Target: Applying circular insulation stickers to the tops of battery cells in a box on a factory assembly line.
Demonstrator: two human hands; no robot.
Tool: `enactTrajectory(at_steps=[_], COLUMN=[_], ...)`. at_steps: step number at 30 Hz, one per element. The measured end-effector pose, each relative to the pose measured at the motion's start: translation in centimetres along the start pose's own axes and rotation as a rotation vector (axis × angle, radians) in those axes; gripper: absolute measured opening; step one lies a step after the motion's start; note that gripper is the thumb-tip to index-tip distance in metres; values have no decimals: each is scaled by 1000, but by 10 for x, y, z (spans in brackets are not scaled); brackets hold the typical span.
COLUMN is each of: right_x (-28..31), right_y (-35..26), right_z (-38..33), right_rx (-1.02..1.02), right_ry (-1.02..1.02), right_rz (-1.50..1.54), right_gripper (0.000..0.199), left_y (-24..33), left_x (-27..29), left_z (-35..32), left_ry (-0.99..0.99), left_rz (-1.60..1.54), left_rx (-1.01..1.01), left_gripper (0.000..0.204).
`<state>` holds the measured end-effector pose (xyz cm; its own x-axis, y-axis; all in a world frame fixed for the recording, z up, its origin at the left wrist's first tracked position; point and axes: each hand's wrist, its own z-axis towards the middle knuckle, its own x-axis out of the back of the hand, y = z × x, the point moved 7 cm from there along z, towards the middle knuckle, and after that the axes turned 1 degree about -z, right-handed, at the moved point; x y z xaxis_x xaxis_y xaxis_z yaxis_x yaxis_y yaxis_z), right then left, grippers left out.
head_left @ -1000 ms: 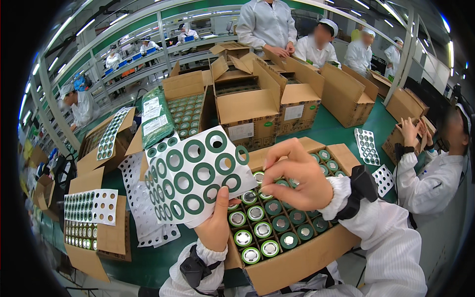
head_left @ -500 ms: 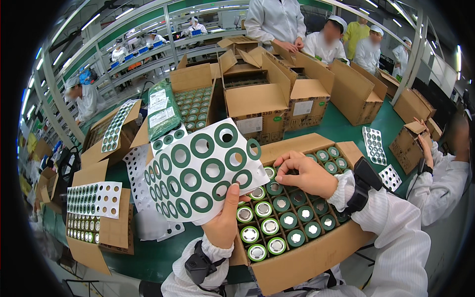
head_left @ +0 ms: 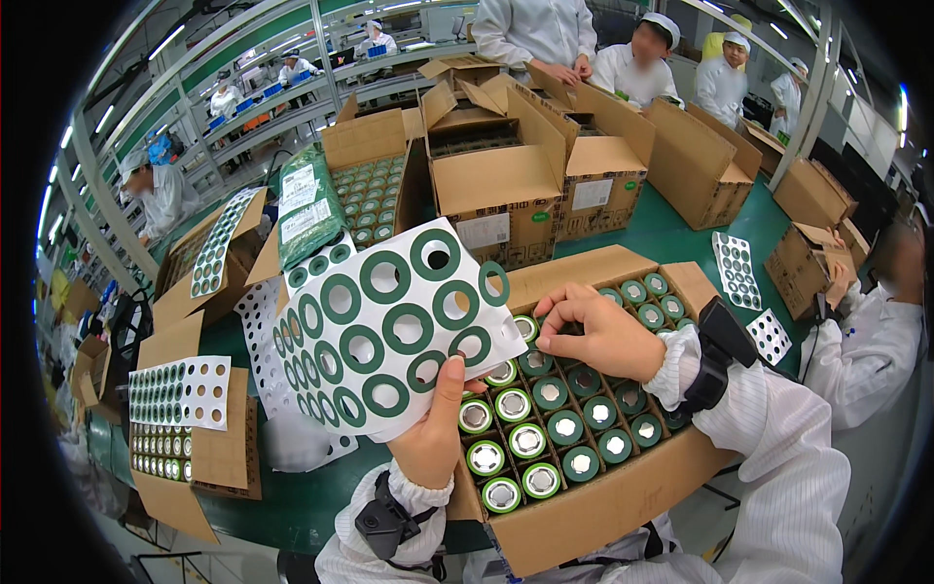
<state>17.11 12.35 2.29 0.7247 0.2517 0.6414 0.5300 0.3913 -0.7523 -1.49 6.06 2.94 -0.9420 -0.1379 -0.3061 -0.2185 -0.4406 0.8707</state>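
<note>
My left hand [head_left: 433, 438] grips a white sheet of green ring stickers [head_left: 381, 319] by its lower right corner, thumb on top. One green ring [head_left: 494, 282] juts past the sheet's right edge. Under my right hand [head_left: 611, 336] lies a cardboard box [head_left: 603, 521] divided into cells, filled with upright cylindrical batteries. My right fingertips are pinched together over the far left rows; whatever they hold is hidden. Batteries in the two left columns show bright green rims and bare metal tops [head_left: 526, 441]. Further right, battery tops carry dark green rings [head_left: 581, 464].
Left stands another battery box [head_left: 219, 453] with a sticker sheet [head_left: 180, 394] across it. A green plastic-wrapped pack [head_left: 309, 209] leans by an open battery box. Tall cartons [head_left: 496, 185] line the back. Two sheets [head_left: 737, 271] lie right, near a co-worker's hand [head_left: 839, 282].
The whole view has shifted slightly. The sticker sheet in my left hand sits a little further left and higher. My right hand stays pinched over the same part of the box.
</note>
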Motion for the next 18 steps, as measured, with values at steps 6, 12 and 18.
enactTrajectory(at_steps=[6,12,18], right_x=[0,1,0], right_y=[-1,0,0], right_z=[0,1,1], right_rx=[-1,20,39], right_ry=[-6,12,24], right_rz=[0,-32,-41], right_gripper=[12,13,13], left_y=[1,1,2], left_x=[0,-2,-1], left_z=[-2,-1,-1], left_ry=[22,17,6], left_rz=[-13,-25,-10], left_rx=[-2,-13,8], left_gripper=[14,14,15])
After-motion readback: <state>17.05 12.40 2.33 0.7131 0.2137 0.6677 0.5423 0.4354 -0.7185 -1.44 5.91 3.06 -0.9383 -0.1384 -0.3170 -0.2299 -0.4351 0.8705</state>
